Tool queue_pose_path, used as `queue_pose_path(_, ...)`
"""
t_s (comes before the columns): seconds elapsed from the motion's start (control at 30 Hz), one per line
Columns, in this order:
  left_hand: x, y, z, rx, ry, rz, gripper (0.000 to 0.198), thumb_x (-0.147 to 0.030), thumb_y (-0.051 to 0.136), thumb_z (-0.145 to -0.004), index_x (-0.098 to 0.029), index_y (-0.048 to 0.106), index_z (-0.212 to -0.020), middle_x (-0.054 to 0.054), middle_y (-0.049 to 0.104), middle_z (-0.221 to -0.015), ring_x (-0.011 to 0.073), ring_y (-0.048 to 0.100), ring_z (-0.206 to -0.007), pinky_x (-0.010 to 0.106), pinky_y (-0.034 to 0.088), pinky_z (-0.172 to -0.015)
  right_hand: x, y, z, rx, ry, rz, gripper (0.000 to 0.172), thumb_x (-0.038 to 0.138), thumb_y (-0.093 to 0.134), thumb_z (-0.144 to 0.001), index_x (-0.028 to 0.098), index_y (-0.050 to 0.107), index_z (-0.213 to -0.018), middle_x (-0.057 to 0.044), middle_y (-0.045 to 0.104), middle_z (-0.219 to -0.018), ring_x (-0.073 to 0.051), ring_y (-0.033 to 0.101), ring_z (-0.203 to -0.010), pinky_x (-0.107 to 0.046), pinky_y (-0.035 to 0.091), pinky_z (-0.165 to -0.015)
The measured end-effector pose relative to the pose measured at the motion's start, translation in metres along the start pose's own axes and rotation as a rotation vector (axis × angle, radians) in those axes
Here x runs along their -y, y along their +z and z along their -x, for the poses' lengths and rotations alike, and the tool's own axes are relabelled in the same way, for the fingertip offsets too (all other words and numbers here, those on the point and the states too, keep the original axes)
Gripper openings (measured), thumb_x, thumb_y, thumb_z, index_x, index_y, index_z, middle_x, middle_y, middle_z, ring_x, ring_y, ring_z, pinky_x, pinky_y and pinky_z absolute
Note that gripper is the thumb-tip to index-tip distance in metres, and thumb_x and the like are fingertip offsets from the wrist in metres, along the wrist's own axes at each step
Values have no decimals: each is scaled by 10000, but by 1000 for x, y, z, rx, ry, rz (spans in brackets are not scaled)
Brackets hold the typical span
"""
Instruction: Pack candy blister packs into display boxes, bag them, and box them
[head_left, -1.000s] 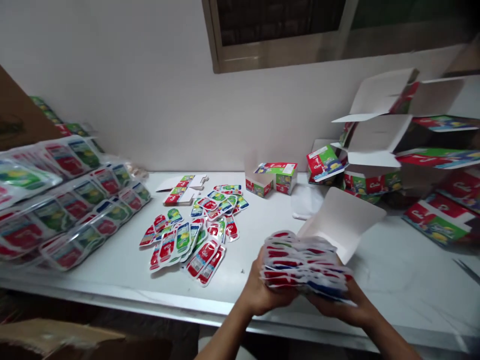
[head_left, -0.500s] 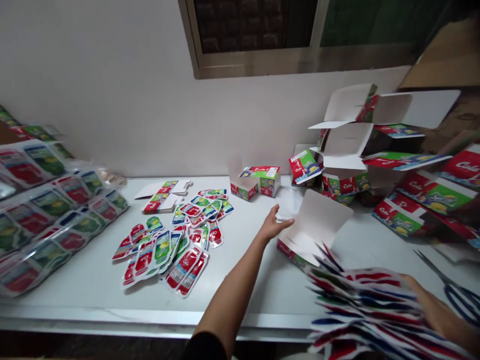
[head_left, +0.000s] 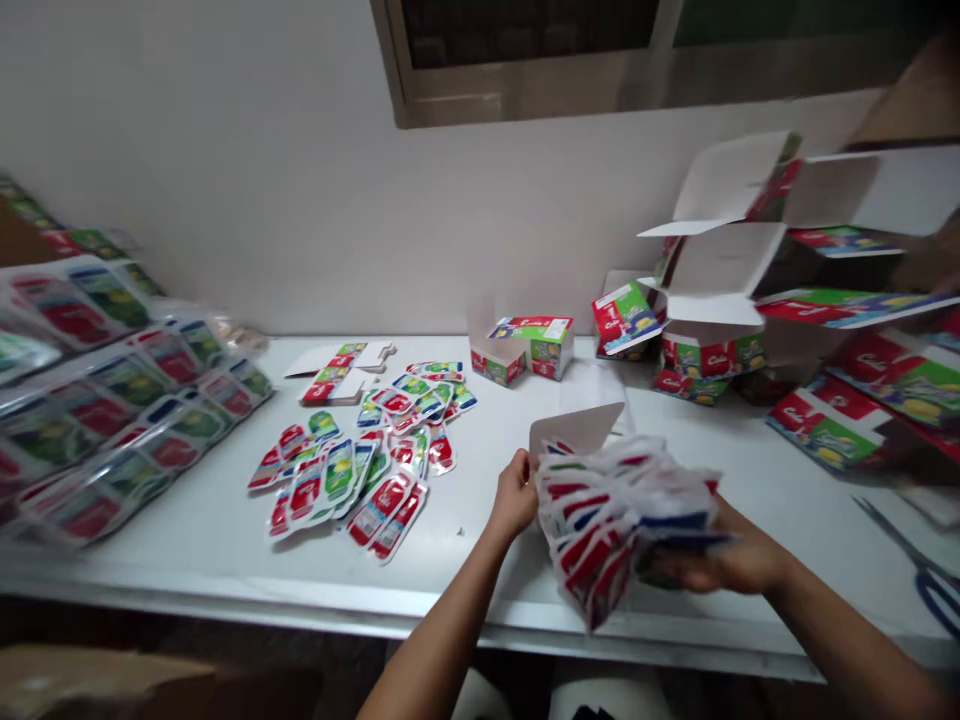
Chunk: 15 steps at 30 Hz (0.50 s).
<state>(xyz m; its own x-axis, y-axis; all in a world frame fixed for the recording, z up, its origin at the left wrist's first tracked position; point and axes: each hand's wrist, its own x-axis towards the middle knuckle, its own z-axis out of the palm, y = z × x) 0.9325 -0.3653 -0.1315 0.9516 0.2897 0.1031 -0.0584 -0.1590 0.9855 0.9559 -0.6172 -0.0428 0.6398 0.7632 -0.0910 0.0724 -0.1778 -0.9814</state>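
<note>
"What do the hands hold?"

"A right hand point(head_left: 739, 560) closes on a fanned packet bundle point(head_left: 615, 510) above the tabletop point(head_left: 750, 450), at the bundle's right side. Blur swallows the print, and some fingers are lost behind the packets."

"And the left hand point(head_left: 515, 497)?"

"Curled just left of the bundle, at the edge of an open carton point(head_left: 571, 430). Its fingertips are hidden; I cannot tell whether they pinch the board."

"How much of that carton shows?"

"Mainly a pale raised flap, behind the bundle, which masks most of the rest. Whether any packets sit inside, I cannot make out."

"Elsewhere?"

"Left of the bundle, loose packets point(head_left: 337, 475) overlap, many labels covered. Farther left, plastic-wrapped packets point(head_left: 142, 410) run out of sight, the wrap glaring. Right of the bundle lie scissors point(head_left: 902, 545), handles cropped. Beyond it, to the right, printed boxes point(head_left: 716, 355) stand heaped, lids open, the far ones smeared by blur."
</note>
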Motion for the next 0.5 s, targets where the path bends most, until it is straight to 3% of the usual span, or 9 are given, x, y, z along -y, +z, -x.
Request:
queue_pose_path(0.1,-8,-24,25,-69,-7,-8,130,-216,645,-728,-172,627,-849,56,687,-908,252,600,-920,361,477,-845,-11,14,-40,205,-35,-118,399,419,775,-599,213,704,-933,-84,718,-975,-316,669,-909,-420,552,-794)
queue_pose_path(0.2,-6,-41,35,-127,-24,-11,145,-199,649,-704,-165,640,-845,68,701,-939,268,609,-929,373,480,-859,-22,33,-75,361,12,-298,457,430,760,-620,168,689,-987,-101,723,-994,-306,678,-921,-424,541,-816)
queue_pose_path(0.33,7,-54,42,-183,-28,17,148,-203,604,-729,-171,613,-873,32,679,-879,204,601,-817,321,490,-776,-30,45,-101,312,130,-415,482,349,763,-647,148,658,-1072,-105,737,-974,-281,699,-869,-430,544,-821)
queue_pose_path(0.43,16,-56,44,-224,-40,42,49,-229,545,-789,-182,554,-801,-16,605,-759,151,549,-734,261,465,-708,-26,42,-107,308,245,-376,454,318,755,-678,133,652,-1080,-110,741,-967,-272,703,-870,-426,546,-830)
queue_pose_path(0.5,21,-53,44,-260,-62,61,100,-249,511,-820,-190,490,-742,-36,537,-697,129,502,-681,227,430,-651,-20,39,-108,343,327,-310,439,318,757,-679,124,659,-1060,-115,742,-968,-274,701,-884,-423,550,-833)
